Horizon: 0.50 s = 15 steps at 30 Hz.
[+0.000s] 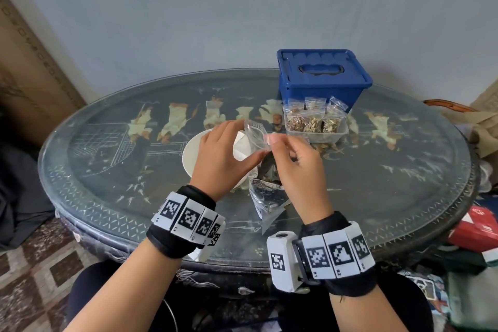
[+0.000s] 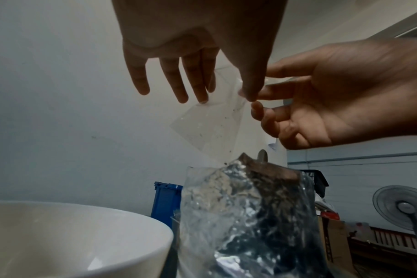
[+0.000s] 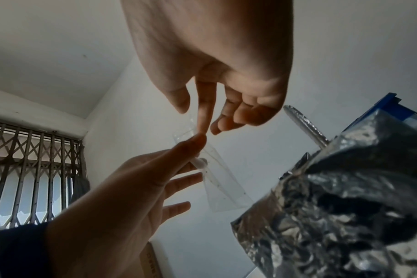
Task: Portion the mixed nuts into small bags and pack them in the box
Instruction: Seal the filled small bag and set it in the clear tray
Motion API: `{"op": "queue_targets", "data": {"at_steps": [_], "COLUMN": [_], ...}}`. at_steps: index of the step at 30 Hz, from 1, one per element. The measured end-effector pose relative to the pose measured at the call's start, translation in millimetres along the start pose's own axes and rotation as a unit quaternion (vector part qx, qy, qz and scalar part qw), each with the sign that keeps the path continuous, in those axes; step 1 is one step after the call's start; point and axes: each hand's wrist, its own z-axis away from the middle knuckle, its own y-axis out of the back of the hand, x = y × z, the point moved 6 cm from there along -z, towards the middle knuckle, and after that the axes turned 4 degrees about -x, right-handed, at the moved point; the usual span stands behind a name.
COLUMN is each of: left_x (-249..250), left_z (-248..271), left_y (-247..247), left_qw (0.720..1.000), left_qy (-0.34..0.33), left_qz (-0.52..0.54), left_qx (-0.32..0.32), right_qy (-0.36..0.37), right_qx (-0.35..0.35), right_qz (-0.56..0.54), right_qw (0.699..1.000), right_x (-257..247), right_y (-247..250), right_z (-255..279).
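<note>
A small empty clear bag (image 1: 256,134) hangs above the table between my hands. My left hand (image 1: 249,143) pinches one side of its mouth, thumb in front, with the other fingers (image 2: 179,88) straight. My right hand (image 1: 271,140) pinches the other side of the mouth between thumb and index finger (image 3: 202,112). Below them stands an open foil bag of nuts (image 1: 266,191) with a metal spoon handle (image 3: 302,126) sticking out. Several filled small bags sit in a clear tray (image 1: 336,135). Behind it is the blue box (image 1: 320,75), lid on.
A white bowl (image 1: 192,155) sits left of the foil bag, partly under my left hand. The oval glass-topped table (image 1: 107,170) has a wall behind it. Bags and clutter lie off its right edge (image 1: 477,226).
</note>
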Motion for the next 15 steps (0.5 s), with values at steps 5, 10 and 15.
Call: {"op": "queue_targets", "data": {"at_steps": [5, 10, 15], "left_x": [4.2, 12.1, 19.4], "left_z": [-1.6, 1.6, 3.1], "left_y": [3.8, 0.8, 3.0], "left_qw": [0.997, 0.990, 0.985], "left_qy": [-0.070, -0.136, -0.157], "left_qz": [-0.019, -0.028, -0.064], "left_qx": [-0.008, -0.035, -0.035], "right_qy": [0.086, 0.089, 0.068], "right_qx": [-0.032, -0.098, -0.101], "right_qz": [0.061, 0.142, 0.139], "right_qw": [0.994, 0.981, 0.983], "right_x": [-16.3, -21.1, -26.4], "right_y": [5.2, -0.7, -4.6], "right_z": [-2.6, -5.0, -3.1]}}
